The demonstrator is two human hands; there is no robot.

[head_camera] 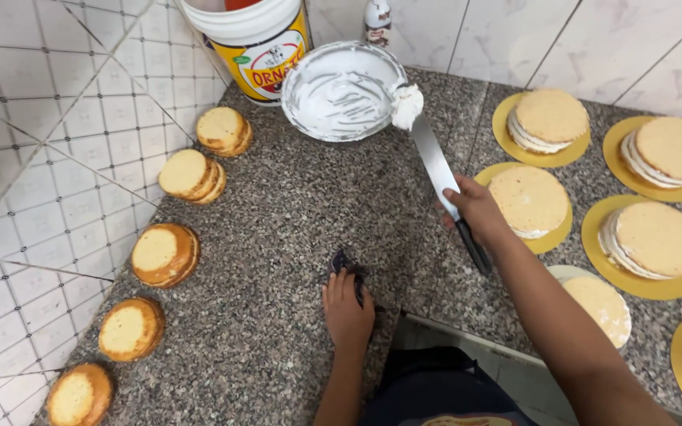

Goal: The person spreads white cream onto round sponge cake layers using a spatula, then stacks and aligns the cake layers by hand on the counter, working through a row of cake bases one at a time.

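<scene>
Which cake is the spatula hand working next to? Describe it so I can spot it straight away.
Start at the granite counter and go to the group of cakes on yellow boards at its right. Find the right hand gripping the long spatula. The cake touching that hand is it, the leftmost of the group.

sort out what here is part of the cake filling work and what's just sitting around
In use: right hand gripping the spatula loaded with cream; bowl of cream; layered cakes on yellow boards; left hand on a dark cloth.

Lying about: stacked plain cake discs; white bucket; small bottle.
</scene>
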